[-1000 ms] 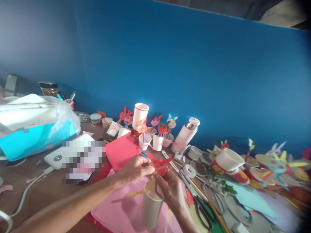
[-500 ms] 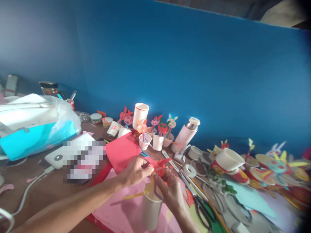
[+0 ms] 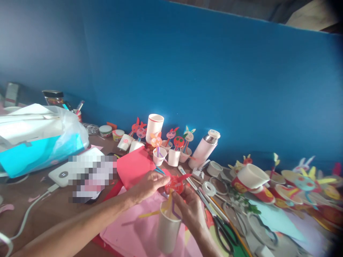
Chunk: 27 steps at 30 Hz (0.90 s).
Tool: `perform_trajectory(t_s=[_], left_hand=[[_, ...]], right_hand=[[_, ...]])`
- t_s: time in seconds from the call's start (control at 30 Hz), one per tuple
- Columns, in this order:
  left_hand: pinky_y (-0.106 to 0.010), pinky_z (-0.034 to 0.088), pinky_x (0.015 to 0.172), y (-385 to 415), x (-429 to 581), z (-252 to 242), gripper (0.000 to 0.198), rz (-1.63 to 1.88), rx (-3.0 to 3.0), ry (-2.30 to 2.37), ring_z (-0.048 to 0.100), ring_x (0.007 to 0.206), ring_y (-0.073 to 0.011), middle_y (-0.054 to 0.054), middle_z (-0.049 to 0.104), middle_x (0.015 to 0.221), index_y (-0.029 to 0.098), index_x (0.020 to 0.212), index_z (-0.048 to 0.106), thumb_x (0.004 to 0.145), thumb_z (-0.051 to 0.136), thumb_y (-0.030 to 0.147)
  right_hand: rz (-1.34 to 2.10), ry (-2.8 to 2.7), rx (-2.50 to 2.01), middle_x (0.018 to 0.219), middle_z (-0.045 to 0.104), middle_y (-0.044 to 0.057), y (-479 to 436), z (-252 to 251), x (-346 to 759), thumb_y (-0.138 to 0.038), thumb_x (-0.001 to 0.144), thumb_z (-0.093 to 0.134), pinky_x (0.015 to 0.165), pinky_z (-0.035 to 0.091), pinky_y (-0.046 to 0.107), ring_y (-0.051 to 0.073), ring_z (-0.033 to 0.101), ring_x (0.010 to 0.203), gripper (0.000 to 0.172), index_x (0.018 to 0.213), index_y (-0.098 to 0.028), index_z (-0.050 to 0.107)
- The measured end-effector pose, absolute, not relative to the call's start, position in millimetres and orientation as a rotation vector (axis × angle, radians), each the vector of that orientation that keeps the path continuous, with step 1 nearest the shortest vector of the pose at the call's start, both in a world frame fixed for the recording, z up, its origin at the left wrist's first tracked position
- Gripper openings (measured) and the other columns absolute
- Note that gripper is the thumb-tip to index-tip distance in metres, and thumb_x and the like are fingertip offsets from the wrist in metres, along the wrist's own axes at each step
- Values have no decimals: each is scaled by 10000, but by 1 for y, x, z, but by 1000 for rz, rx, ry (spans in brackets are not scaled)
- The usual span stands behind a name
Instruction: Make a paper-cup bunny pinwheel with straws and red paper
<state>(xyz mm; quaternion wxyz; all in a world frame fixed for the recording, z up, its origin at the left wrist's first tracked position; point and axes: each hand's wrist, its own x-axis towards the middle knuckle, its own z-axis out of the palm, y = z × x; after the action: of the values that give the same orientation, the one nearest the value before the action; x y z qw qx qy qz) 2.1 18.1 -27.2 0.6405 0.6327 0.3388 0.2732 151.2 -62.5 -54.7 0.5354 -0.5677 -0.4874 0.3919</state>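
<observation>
My left hand [image 3: 146, 186] and my right hand [image 3: 189, 207] meet over a pink sheet [image 3: 134, 228], both pinched on a small red paper bunny face [image 3: 174, 184] with red ears. It sits on top of straws that stick out of a white paper cup [image 3: 167, 230] standing just below my hands. My left fingers press the red face from the left. My right hand closes around the straws and the face's lower edge.
Finished bunny cups [image 3: 174, 150], a tall white cup [image 3: 154, 127] and a pink flask [image 3: 203, 149] line the blue wall [image 3: 214, 89]. Scissors [image 3: 222, 225], tape rolls [image 3: 209, 188] and paper crafts lie to the right. A plastic-wrapped box [image 3: 37, 139] and a red sheet [image 3: 134, 166] lie to the left.
The red bunny face has turned slightly between my fingers and my left fingers have straightened onto it. Both hands stay over the cup.
</observation>
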Motion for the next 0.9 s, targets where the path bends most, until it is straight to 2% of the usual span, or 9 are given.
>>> perform_trajectory(t_s=[0.1, 0.27, 0.4, 0.5, 0.6, 0.7, 0.8, 0.9], left_hand=[[-236, 363, 546, 17, 4, -30, 357, 564, 1499, 791, 465, 557, -113, 10, 504, 565, 132, 585, 531, 726, 597, 453], [-221, 283, 488, 13, 8, -42, 337, 586, 1462, 802, 337, 508, -81, 59, 337, 531, 170, 557, 387, 678, 626, 374], [-226, 299, 518, 10, 10, -43, 241, 629, 1442, 750, 346, 536, -89, 51, 354, 556, 162, 574, 416, 684, 584, 295], [-227, 315, 540, 6, 11, -37, 143, 679, 1435, 732, 363, 555, -94, 46, 382, 581, 154, 612, 461, 678, 555, 238], [-228, 320, 550, 4, 11, -33, 126, 696, 1449, 733, 364, 561, -96, 45, 378, 581, 149, 603, 474, 677, 548, 218], [-230, 333, 557, 5, 11, -34, 151, 663, 1429, 756, 402, 586, -109, 29, 423, 608, 142, 641, 512, 691, 571, 271], [-238, 331, 546, 10, 9, -37, 298, 605, 1459, 802, 409, 559, -113, 26, 422, 560, 138, 598, 508, 701, 598, 403], [-245, 348, 571, 13, 9, -37, 418, 604, 1441, 816, 437, 551, -116, 19, 446, 529, 140, 554, 497, 730, 549, 515]], right_hand=[[916, -1184, -1368, 729, 649, 48, -63, -55, 149, -429, 771, 606, 649, 457, 268, 182, 587, 701, 278, 789, -153, 634], [925, -1126, -1416, 673, 598, 11, -65, -54, 140, -443, 768, 605, 566, 447, 229, 138, 538, 610, 277, 733, -169, 611], [941, -1132, -1413, 634, 567, 0, -67, -51, 136, -459, 755, 612, 517, 436, 215, 122, 511, 562, 304, 675, -168, 580], [971, -1128, -1418, 637, 573, 5, -67, -53, 136, -474, 758, 600, 519, 438, 222, 128, 517, 566, 323, 666, -166, 568], [959, -1160, -1428, 666, 587, 17, -66, -57, 138, -475, 771, 586, 546, 443, 231, 147, 538, 614, 323, 697, -160, 580], [939, -1191, -1438, 689, 594, 25, -65, -62, 141, -469, 788, 571, 582, 442, 235, 159, 549, 664, 324, 738, -150, 593], [940, -1187, -1422, 715, 611, 32, -64, -63, 144, -449, 796, 571, 622, 443, 245, 162, 557, 685, 305, 771, -146, 602], [940, -1190, -1392, 743, 637, 50, -63, -62, 147, -426, 798, 577, 648, 444, 258, 171, 566, 703, 291, 805, -138, 617]])
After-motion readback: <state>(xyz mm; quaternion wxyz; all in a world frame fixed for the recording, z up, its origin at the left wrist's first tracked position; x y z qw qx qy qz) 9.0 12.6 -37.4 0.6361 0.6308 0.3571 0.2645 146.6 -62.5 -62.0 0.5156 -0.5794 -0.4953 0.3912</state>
